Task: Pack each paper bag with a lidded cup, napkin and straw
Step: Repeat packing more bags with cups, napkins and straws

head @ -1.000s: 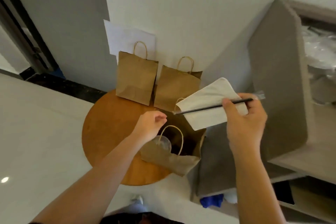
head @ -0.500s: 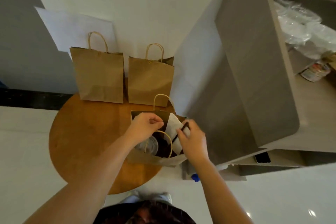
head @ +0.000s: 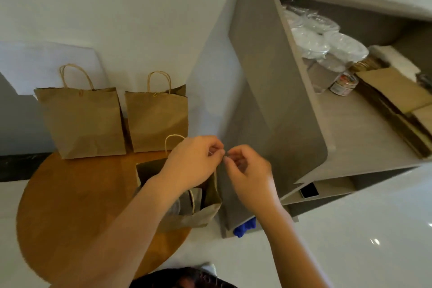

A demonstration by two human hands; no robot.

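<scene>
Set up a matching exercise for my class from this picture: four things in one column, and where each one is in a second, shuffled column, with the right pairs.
Things
1. Open paper bag
2. Two closed paper bags
3. Small printed jar
4. Blue object

Places
A. On the shelf, beside the wrapped lids
B. At the foot of the shelf unit
C. Under both hands, at the table's right edge
D. Upright at the back of the round table, by the wall

Pairs: 1-C, 2-D, 3-A, 4-B

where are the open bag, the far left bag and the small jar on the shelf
open bag (head: 211,196), head view, inner right wall
far left bag (head: 81,121), head view, front face
small jar (head: 344,83), head view, labelled side
</scene>
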